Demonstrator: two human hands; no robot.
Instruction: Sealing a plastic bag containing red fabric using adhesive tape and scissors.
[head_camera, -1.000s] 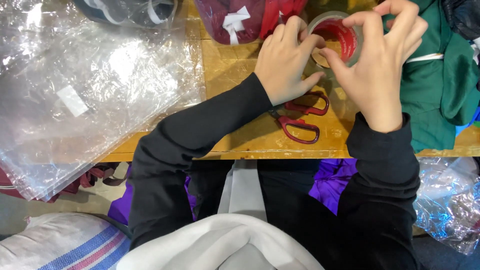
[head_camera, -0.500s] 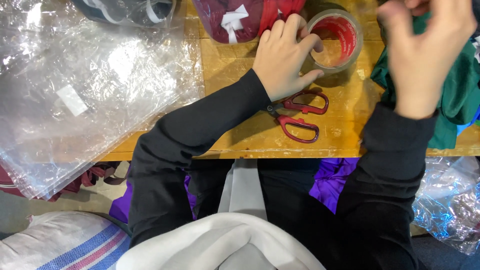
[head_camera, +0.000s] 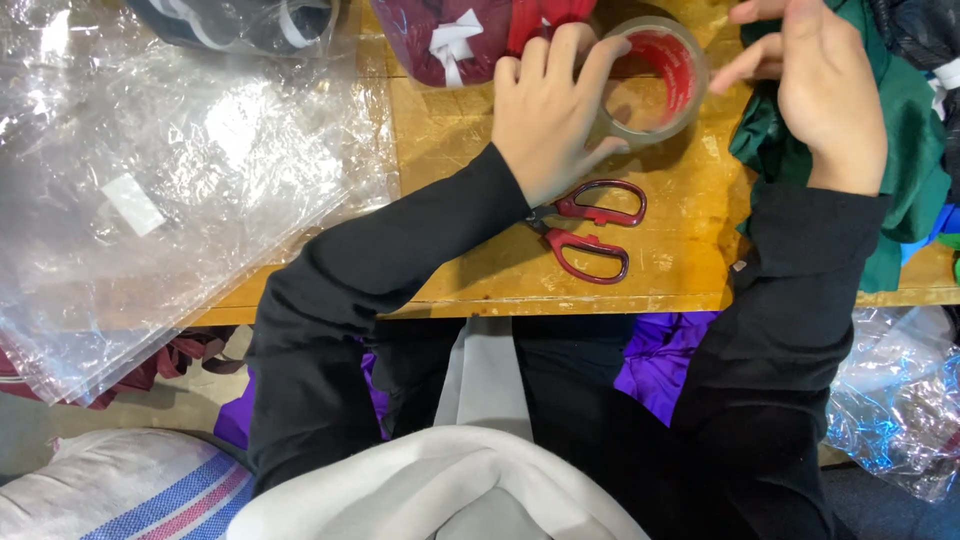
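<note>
Bright, even overhead light fills the head view; white glare breaks across the clear plastic bags (head_camera: 150, 190) at left and the glossy wooden table (head_camera: 690, 240); shadows stay short and soft; focus is sharp, with slight blur at the upper right edge.

The bench (head_camera: 460, 270) is yellow-brown wood with a worn, patchy sheen. On it, the scissors (head_camera: 590, 228) have dark red handles. The roll of tape (head_camera: 655, 80) at the upper middle is clear, with a red inner core. The bagged garment (head_camera: 450, 35) at the top is maroon with a white strip across it. At the upper right the cloth (head_camera: 905, 130) is dark green. The plastic bags (head_camera: 150, 190) at the left are clear and glossy, with a small white label. Both sleeves (head_camera: 400, 250) are black. The fabric (head_camera: 665, 355) below the bench edge is purple. The sack (head_camera: 120, 495) at the lower left is white with blue and red stripes.
</note>
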